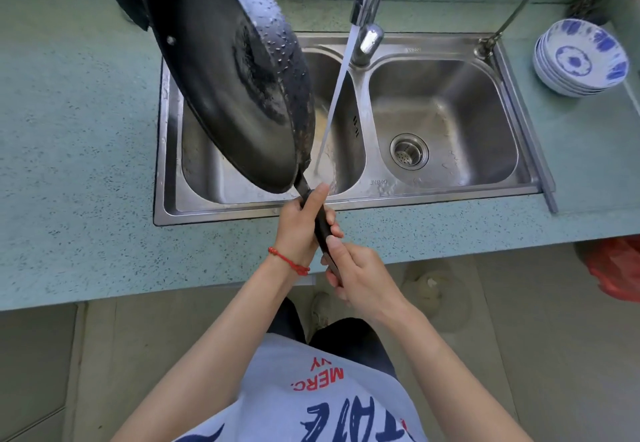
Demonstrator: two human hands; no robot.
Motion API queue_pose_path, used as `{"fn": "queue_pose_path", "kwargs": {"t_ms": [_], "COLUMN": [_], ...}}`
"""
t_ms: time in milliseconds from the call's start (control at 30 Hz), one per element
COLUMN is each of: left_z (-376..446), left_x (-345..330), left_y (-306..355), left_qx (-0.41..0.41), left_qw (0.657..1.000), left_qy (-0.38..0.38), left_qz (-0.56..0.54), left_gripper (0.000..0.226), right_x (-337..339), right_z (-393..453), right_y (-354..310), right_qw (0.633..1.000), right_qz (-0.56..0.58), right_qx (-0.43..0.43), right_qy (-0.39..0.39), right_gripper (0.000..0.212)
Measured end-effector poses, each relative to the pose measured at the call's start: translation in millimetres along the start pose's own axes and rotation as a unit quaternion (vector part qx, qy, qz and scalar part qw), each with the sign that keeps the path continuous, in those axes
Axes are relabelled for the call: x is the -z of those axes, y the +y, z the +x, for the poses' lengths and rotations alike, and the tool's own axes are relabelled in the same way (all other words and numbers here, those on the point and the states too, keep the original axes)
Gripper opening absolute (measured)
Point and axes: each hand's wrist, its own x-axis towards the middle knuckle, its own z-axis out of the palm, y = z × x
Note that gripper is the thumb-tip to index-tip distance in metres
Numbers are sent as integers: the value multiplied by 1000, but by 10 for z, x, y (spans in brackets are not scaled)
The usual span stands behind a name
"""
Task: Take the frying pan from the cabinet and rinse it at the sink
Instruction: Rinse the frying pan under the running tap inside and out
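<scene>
Above the left basin of the double stainless-steel sink, large black round frying pan tilted steeply, probably to drain, beside the tap's running water stream, long handle gripped by both left hand and right hand; "MERC." readable on shirt.

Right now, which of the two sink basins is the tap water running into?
The left basin, the one the frying pan is tilted over. The stream from the tap lands there; the right basin, with its visible drain strainer, gets none.
</scene>
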Motion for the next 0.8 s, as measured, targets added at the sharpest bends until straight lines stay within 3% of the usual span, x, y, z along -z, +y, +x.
{"fn": "queue_pose_path", "kwargs": {"t_ms": [133,233,433,600,800], "left_z": [-26,-29,-31,-48,-38], "left_x": [26,43,-2,-39,-81], "left_y": [22,24,-25,9,-5], "left_qx": [78,112,39,-17,-85], "left_qw": [987,980,994,997,989], "left_qy": [-17,-45,13,77,97], "left_qz": [-140,-159,-101,-14,72], "left_gripper": [30,31,29,31,42], "right_x": [-23,0,-28,-75,25], "right_z": [-35,-33,-5,-7,-12], "right_y": [-56,-32,-20,-45,-85], "right_qw": [996,990,983,987,997], "right_qz": [72,111,152,132,-53], "right_qx": [-17,-35,-51,-8,61], "right_qy": [-52,-76,-94,-86,20], "right_gripper": [39,39,46,55,32]}}
